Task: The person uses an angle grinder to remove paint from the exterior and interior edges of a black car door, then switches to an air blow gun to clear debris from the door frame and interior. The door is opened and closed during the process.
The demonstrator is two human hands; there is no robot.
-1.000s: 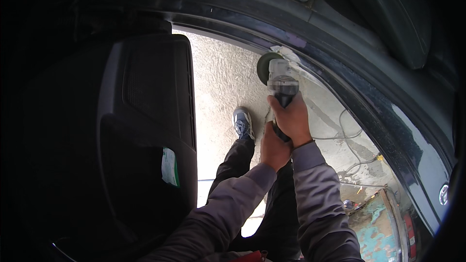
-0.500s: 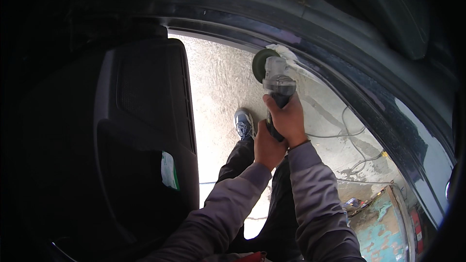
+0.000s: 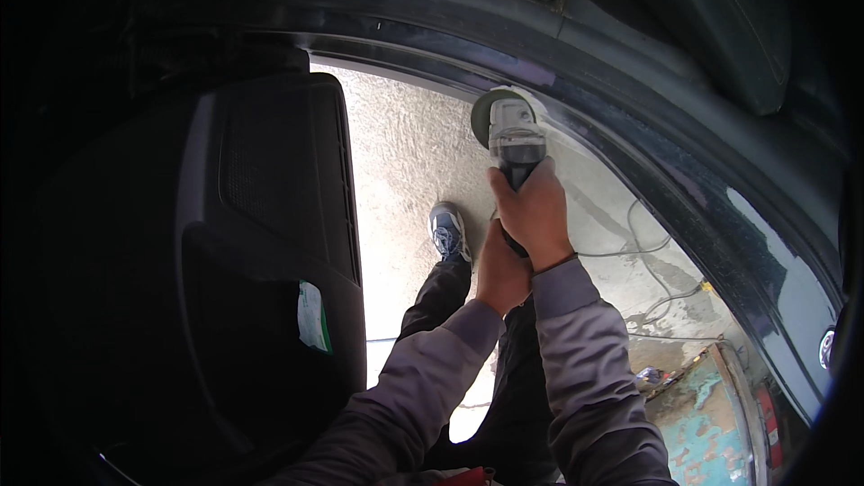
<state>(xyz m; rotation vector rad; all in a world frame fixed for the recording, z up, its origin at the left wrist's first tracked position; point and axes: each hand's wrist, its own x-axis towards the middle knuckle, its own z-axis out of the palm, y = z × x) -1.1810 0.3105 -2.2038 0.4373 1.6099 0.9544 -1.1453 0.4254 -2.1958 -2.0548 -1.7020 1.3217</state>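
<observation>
I hold a grey angle grinder with both hands. My right hand wraps its body just behind the head. My left hand grips the rear of the handle, below and slightly left of the right one. The grinder's round disc sits against the dark curved edge of a car body, where a pale sanded patch shows. Both grey sleeves come up from the lower edge.
An open dark car door panel with a green-white sticker fills the left. Below is rough concrete ground with my blue shoe and a loose white cable. A worn turquoise board lies lower right.
The grinder and both hands have shifted slightly up and left along the curved car edge. The grip is unchanged.
</observation>
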